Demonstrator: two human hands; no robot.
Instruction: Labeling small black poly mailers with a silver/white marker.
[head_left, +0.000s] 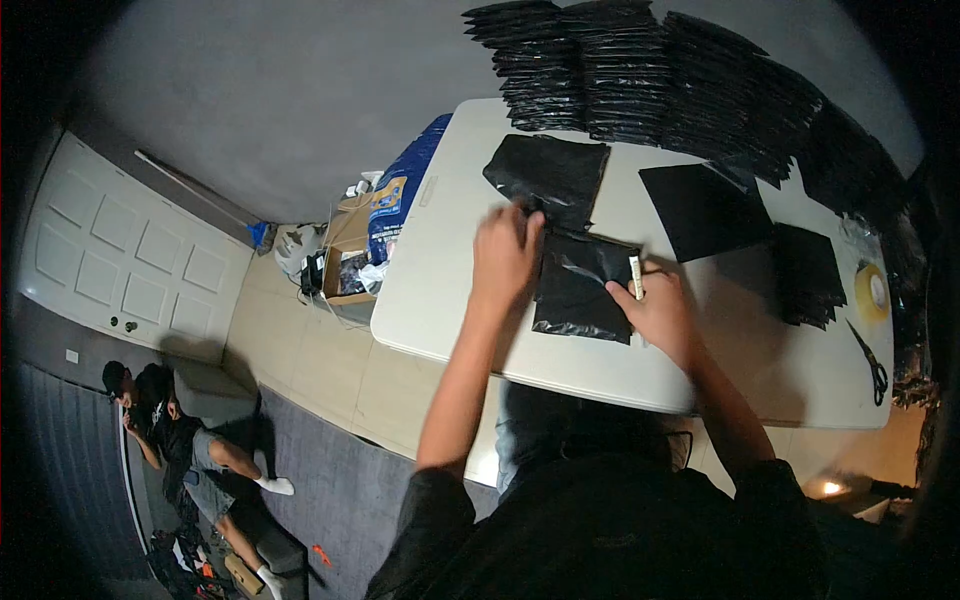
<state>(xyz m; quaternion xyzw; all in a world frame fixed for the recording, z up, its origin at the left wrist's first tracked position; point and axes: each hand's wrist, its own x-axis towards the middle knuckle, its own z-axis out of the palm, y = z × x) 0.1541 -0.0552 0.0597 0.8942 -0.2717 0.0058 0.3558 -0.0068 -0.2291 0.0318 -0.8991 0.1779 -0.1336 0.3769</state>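
Observation:
A folded black plastic packet (581, 289) lies on the white table (420, 300) before me. My left hand (510, 244) is at its upper left corner, fingers bent together; blur hides whether they pinch the plastic. My right hand (652, 304) holds a slim white marker-like stick (637, 277) upright at the packet's right edge, the thumb resting on the plastic. A second black plastic packet (551, 176) lies just beyond my left hand. To the right are a flat black sheet (705, 210) and a small pile of black packets (810, 274).
Long rows of stacked black packets (622, 75) line the table's far side. Clear tape (871, 292) and black-handled scissors (871, 364) lie at the right end. A cardboard box (349, 255) and a blue bag (405, 187) stand left of the table. A person (187, 442) sits at lower left.

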